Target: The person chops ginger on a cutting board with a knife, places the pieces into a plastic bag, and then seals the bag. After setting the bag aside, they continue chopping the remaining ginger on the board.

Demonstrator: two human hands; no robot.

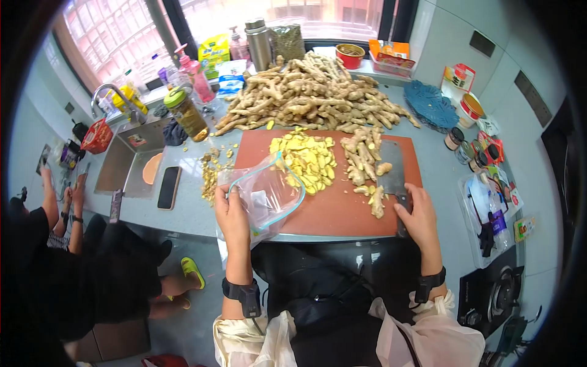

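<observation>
A clear zip bag (269,194) with a light blue rim hangs open from my left hand (232,215), whose fingers pinch its left edge. The bag overlaps the left front of the reddish-brown cutting board (342,219). Beyond it lies a heap of sliced yellow ginger (312,162). Whole ginger pieces (362,153) lie right of the slices, beside a cleaver (391,168) resting flat. At the board's front right edge, my right hand (419,214) is beside the cleaver's black handle (402,215), fingers spread and seemingly not wrapped round it.
A large ginger pile (312,92) fills the counter's back. Left are scraps (211,177), a lidded jar (186,113), a phone (169,188) and the sink (125,165). Blue plates (430,105), small jars (454,139) and a plastic tray (483,244) stand right. Another person (92,269) is at far left.
</observation>
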